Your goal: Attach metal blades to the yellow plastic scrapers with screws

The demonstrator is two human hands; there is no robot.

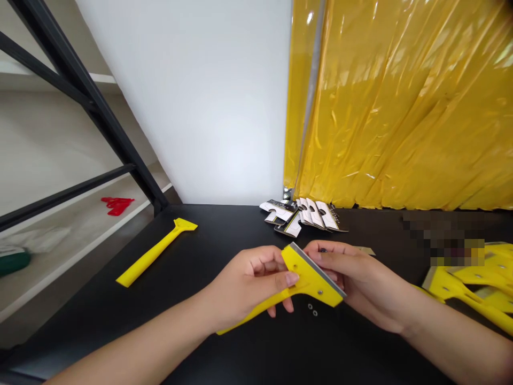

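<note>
My left hand (260,280) is closed around the neck of a yellow scraper (310,280), thumb pressed on its head. A metal blade (316,267) runs along the head's upper right edge, and the handle slants down left under my palm. Two small fastener spots show on the head. My right hand (352,267) is closed behind the blade edge, its thumb close to the metal. A small dark piece shows between its fingers, too small to name; the other fingertips are partly hidden. Two small nuts (312,309) lie on the black table just below the scraper head.
Another yellow scraper handle (154,251) lies at left on the table (176,347). White-and-black cards (304,216) are heaped at the back. Several yellow scrapers (476,278) pile up at right, partly under a blurred patch. A black metal frame (116,144) and shelves stand left.
</note>
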